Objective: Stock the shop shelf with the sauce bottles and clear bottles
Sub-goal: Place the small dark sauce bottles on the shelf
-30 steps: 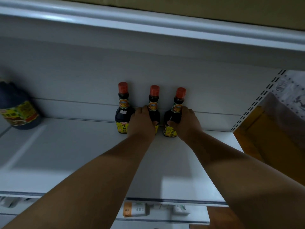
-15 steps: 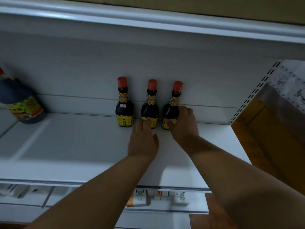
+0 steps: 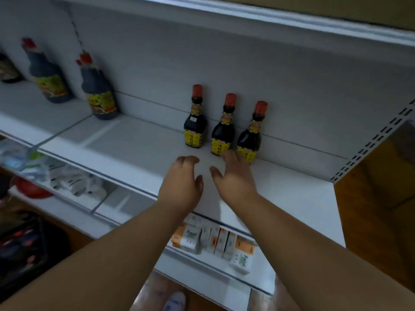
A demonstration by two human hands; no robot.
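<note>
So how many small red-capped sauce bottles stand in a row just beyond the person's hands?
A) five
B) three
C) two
B: three small sauce bottles stand upright side by side against the back wall of the shelf, just beyond the left hand and right hand.

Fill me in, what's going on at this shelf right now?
A person is stocking a white shop shelf. Three small sauce bottles with red caps stand upright in a row against the back panel. The left hand is empty, apart from the bottles. The right hand holds nothing, fingers reaching to the base of the two rightmost bottles. Two larger dark sauce bottles stand further left. No clear bottles are in view.
</note>
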